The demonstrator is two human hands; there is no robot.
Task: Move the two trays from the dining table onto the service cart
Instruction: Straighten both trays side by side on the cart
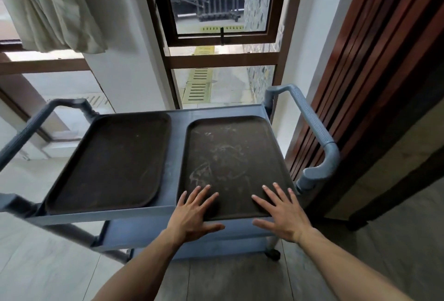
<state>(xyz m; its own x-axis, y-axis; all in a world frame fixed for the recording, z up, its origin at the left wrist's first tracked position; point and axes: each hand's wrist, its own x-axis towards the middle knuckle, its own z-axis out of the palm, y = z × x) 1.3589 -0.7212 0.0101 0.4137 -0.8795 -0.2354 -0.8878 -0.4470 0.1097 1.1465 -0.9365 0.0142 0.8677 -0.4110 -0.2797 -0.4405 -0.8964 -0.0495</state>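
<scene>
Now both trays lie on the top shelf of the service cart [177,118], so by the look of it the task is at its last touch: seating the second one. On the left, the first tray [108,163] lies flat inside the shelf lip, apart from the other with a strip of bare blue shelf between them. Next, the left hand [192,214] rests flat on the near edge of the second tray [230,163], fingers [195,193] spread apart and clamped on nothing. Further right, the right hand [283,214] mirrors it, fingers splayed on the tray's near right corner. To finish well, press evenly with both palms and slide the tray straight back until its near edge clears the shelf lip and sits level, keeping the gap to its neighbour. On the far right, the cart handle [314,130] stands clear of the tray.
</scene>
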